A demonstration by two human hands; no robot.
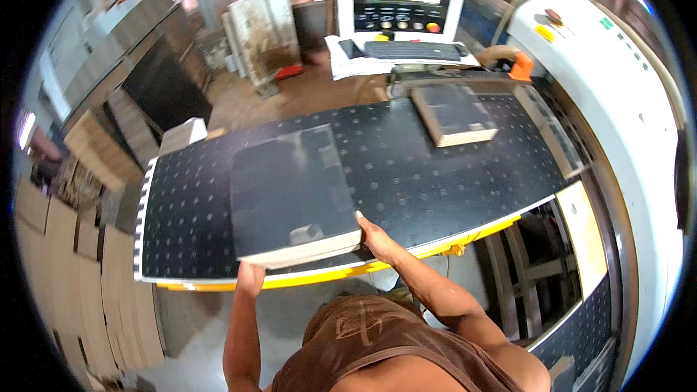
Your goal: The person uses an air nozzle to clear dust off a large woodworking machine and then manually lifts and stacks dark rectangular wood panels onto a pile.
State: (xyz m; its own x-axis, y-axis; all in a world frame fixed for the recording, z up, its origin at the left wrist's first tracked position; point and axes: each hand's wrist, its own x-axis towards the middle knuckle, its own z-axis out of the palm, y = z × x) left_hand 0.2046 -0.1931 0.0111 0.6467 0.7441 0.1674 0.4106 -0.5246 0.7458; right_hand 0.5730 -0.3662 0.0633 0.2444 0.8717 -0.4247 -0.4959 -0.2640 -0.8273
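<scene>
A large stack of dark-faced boards (290, 189) with pale edges lies on the black dotted table (392, 174), close to its front edge. My left hand (251, 277) is closed on the stack's near left corner, its fingers partly hidden. At the near right corner, my right hand (375, 239) grips the side, thumb lying along the edge and the other fingers mostly out of sight. A smaller stack of dark boards (454, 112) rests farther back on the right of the same table.
Behind the table stands a control panel (401, 18) with a lit screen, above a keyboard (414, 51). A white machine housing (602, 101) borders the right. Boards (127, 297) are piled at left, with dark panels (167, 87) leaning behind. A yellow rail (348, 273) runs along the table front.
</scene>
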